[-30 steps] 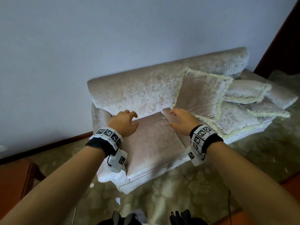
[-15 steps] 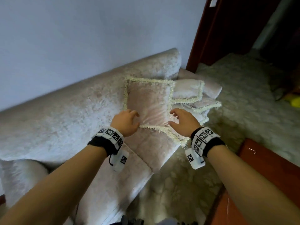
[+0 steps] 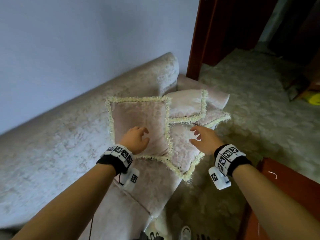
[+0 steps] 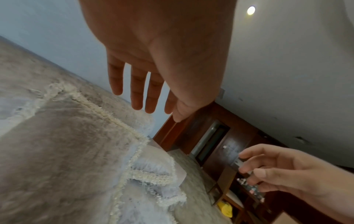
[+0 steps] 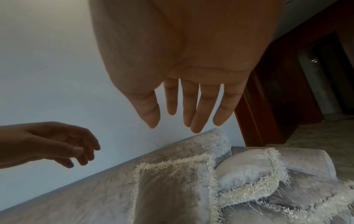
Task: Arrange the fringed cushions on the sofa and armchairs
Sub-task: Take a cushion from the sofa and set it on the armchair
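Several pale pink cushions with cream fringe lie piled at the right end of the velvet sofa (image 3: 57, 141). The upright cushion (image 3: 138, 116) leans on the backrest; a second cushion (image 3: 186, 104) rests by the armrest and a third cushion (image 3: 181, 151) lies flat at the seat's edge. My left hand (image 3: 138, 140) hovers in front of the upright cushion, fingers relaxed and empty. My right hand (image 3: 201, 138) hovers over the flat cushion, fingers spread, holding nothing. The wrist views show the left hand (image 4: 141, 94) and the right hand (image 5: 184, 109) both clear of the fabric.
A dark wooden door frame (image 3: 199, 37) stands just past the sofa's armrest (image 3: 207, 90). Patterned carpet (image 3: 251, 104) covers the floor to the right. A red-brown wooden furniture edge (image 3: 284, 193) sits at lower right, and a yellow object (image 3: 314, 99) lies at far right.
My view has swung right along the sofa towards the cushion pile. Both hands left the seat cushion and now hover over the fringed cushions, closer to them than half a second ago.
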Available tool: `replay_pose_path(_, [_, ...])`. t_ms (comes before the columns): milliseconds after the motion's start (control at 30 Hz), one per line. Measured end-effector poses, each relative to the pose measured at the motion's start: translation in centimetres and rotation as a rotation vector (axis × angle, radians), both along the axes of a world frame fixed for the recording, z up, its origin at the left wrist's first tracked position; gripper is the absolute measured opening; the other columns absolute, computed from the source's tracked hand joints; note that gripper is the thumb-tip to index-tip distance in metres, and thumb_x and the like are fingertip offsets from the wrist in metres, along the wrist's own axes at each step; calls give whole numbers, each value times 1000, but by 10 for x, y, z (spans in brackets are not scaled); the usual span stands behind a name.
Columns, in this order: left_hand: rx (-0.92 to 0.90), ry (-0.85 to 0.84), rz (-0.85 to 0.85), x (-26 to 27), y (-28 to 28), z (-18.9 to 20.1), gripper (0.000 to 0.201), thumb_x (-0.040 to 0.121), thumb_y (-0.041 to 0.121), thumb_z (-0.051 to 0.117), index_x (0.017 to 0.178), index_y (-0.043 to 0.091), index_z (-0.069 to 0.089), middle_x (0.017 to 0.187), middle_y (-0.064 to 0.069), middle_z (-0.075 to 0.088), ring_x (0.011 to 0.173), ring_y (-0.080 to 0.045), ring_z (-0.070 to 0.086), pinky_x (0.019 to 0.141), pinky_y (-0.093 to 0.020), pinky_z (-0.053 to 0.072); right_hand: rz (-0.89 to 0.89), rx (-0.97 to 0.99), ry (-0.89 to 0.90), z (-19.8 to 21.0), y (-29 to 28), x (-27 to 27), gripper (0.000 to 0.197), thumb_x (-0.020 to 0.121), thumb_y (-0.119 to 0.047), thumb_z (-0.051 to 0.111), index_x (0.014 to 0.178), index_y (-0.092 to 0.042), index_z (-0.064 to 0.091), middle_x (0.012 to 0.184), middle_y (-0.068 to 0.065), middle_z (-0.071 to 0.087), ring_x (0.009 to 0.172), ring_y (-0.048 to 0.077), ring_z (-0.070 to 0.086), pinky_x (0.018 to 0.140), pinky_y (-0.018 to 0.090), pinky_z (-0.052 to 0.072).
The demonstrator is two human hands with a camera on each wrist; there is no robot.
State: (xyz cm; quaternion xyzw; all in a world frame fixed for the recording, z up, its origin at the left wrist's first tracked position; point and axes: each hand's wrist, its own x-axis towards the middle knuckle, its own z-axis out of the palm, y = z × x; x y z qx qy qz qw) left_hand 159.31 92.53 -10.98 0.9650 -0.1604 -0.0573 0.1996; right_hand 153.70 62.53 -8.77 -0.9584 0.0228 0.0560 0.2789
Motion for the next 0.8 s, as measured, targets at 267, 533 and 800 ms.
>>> replay_pose_path(267, [-13,153,196,78,-4,-41,31,91,38,55,119,25,57,112,-2,59,96,-20,59,84,-35,51,126,49,143,-33,-15,123,31,88,-31,65,115,-36,51,107,-9,55,92,12,60,73,24,48])
replay_pose_path(533, [114,305,259,206,47,-112,33,92,43,54,121,27,54,111,-1,59,97,-20,60,86,-38,53,169,51,362,-118,17,236,41,89,-26,61,128,-25,50,123,2,57,99,17,58,83,29,51])
replay_pose_path(800, [191,341,375,320,122,-224,72,81,62,61,142,35,34,141,-10,38,122,-35,47,96,-48,47,-1,116,480,-229,49,351,82,85,-36,67,149,-40,17,155,7,28,137,31,37,106,44,41])
